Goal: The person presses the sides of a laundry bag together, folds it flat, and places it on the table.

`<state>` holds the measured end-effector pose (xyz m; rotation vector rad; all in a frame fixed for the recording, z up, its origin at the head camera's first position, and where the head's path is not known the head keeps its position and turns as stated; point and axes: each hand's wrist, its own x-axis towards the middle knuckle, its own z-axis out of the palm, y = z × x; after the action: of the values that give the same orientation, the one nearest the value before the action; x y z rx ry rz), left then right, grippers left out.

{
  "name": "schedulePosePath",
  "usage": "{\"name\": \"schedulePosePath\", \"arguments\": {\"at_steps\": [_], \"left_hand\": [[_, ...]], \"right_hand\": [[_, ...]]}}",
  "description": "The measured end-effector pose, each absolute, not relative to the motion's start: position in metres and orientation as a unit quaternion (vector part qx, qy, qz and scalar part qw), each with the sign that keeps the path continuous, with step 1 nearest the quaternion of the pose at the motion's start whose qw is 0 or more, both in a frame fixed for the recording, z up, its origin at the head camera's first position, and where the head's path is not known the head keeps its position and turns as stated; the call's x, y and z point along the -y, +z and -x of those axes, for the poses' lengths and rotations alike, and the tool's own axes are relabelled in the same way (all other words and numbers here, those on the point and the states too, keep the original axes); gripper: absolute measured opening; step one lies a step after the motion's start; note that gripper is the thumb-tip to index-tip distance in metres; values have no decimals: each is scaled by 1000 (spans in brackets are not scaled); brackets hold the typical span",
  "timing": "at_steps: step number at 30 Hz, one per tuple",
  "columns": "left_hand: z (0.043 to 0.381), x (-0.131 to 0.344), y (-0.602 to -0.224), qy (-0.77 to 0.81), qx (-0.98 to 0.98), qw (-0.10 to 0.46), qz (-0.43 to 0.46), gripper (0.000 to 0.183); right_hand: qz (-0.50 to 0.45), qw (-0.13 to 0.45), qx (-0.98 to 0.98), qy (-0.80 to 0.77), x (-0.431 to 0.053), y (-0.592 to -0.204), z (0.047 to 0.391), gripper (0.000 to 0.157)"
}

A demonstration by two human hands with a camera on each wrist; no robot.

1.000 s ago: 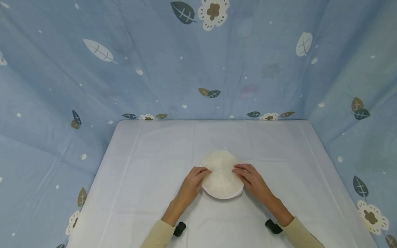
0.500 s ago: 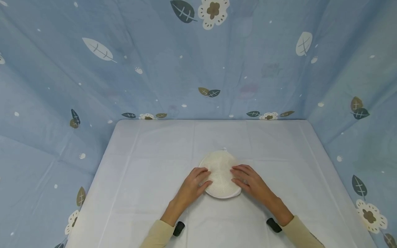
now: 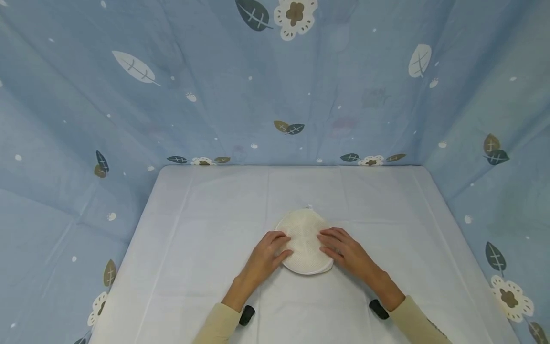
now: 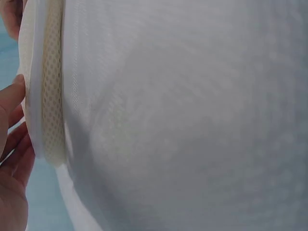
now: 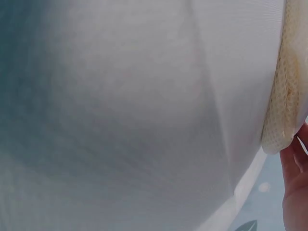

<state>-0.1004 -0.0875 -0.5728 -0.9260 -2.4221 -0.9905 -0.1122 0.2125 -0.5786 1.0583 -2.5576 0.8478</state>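
Observation:
In the head view a round cream mesh bag with white piping lies on the white-covered table. My left hand rests on its left side, thumb and fingers spread apart over the top. On the right side my right hand touches the bag in much the same way. The left wrist view shows the bag's honeycomb-mesh side and the left thumb against its upper face. At the right wrist view's edge, fingers touch the bag's end; most of that hand is out of frame.
A white cloth covers the table. Blue curtains with leaves and flowers enclose the back and both sides. Dark devices sit at both wrists, by the beige sleeves.
Both thumbs have spread away from the fingers onto the bag's top. The hands have drawn slightly closer together, and the bag lies nearly where it was.

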Motion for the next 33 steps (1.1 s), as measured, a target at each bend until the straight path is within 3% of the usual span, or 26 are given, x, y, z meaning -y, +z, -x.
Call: {"name": "schedulePosePath", "arguments": {"at_steps": [9, 15, 24, 33], "left_hand": [[104, 88, -567, -376, 861, 142, 312, 34], [105, 89, -563, -381, 859, 152, 305, 32], [112, 93, -557, -373, 859, 223, 269, 13], [122, 108, -549, -345, 864, 251, 266, 12]], "right_hand": [[-344, 89, 884, 303, -212, -567, 114, 43], [-328, 70, 888, 316, -218, -561, 120, 40], [-322, 115, 870, 356, -222, -555, 128, 27], [-325, 168, 872, 324, -234, -548, 138, 27]]}}
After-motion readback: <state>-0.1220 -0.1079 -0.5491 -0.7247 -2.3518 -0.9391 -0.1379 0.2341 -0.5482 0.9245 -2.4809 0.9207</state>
